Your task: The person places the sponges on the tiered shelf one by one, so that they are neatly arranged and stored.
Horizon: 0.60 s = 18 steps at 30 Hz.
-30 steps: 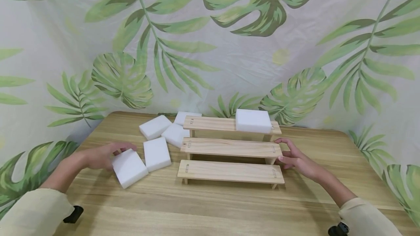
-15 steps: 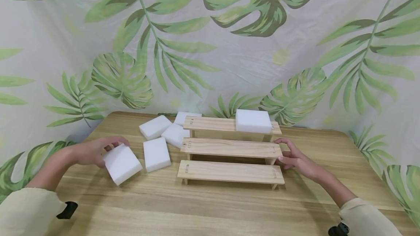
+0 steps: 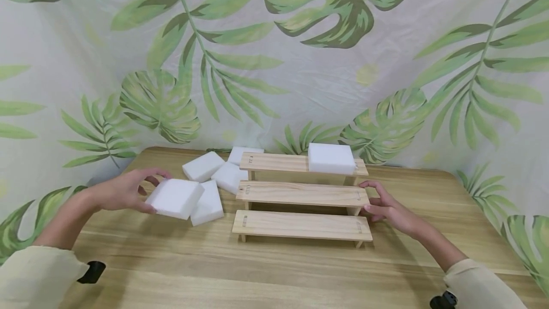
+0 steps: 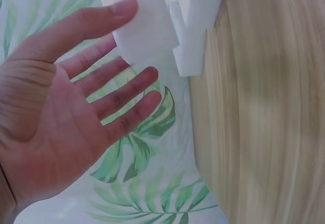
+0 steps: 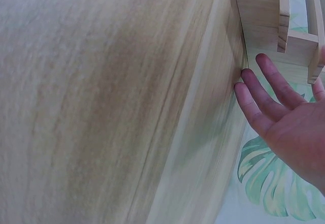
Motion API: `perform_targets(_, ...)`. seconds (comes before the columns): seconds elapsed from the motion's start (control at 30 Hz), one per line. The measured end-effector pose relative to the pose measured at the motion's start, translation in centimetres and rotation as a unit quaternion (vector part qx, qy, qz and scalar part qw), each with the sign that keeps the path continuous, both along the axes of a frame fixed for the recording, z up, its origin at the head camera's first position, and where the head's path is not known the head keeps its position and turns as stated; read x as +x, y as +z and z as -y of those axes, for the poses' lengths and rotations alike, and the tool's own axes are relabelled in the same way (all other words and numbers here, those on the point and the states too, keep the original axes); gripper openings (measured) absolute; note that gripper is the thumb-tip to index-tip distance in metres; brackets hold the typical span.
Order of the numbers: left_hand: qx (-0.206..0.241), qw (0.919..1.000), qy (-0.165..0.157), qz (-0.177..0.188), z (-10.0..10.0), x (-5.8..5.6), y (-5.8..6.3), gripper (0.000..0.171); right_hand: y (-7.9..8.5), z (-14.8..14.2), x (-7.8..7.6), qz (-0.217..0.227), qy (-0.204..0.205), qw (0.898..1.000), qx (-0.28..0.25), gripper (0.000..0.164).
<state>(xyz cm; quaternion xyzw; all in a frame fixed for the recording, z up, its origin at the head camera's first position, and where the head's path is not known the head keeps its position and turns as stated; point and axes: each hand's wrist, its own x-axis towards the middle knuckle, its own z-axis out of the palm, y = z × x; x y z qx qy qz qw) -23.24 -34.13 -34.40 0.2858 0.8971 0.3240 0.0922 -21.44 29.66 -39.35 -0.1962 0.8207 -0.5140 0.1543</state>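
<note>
My left hand (image 3: 147, 190) holds a white foam block (image 3: 175, 198) by its left edge, lifted off the wooden table (image 3: 274, 271) and tilted nearly flat. In the left wrist view the thumb of the left hand (image 4: 117, 71) lies over the block (image 4: 142, 26) with the fingers stretched beneath. My right hand (image 3: 372, 200) rests with relaxed fingers against the right end of the middle step of a three-step wooden stand (image 3: 300, 193). The right wrist view shows the right hand (image 5: 269, 97) by the stand's end (image 5: 259, 16). Another white block (image 3: 331, 158) sits on the top step, at its right end.
Several more white blocks lie left of the stand: one (image 3: 208, 206) partly under the held block, one (image 3: 203, 166) behind it, one (image 3: 229, 176) by the stand. A leaf-print curtain (image 3: 274, 61) closes off the back and sides. The table edge runs near my left arm.
My left hand has lifted the white block off the table and carried it up and to the right, over the neighbouring block. The right hand has stayed put.
</note>
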Motion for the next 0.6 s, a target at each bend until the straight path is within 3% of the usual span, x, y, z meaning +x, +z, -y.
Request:
perform_targets(0.2,-0.008,0.9986,0.021,-0.049,-1.2,0.1,0.7,0.068,0.0,0.0,0.0,0.001,0.000,1.000,0.000,0.054)
perform_targets(0.43,0.012,0.9918,0.009,-0.127,-2.2,-0.3,1.0,0.064,0.0,0.0,0.0,0.004,0.001,1.000,-0.002,0.054)
perform_targets(0.6,0.019,0.9872,0.010,-0.158,-3.1,-0.5,1.4,0.059,0.0,0.0,0.0,0.002,0.000,1.000,-0.002,0.054)
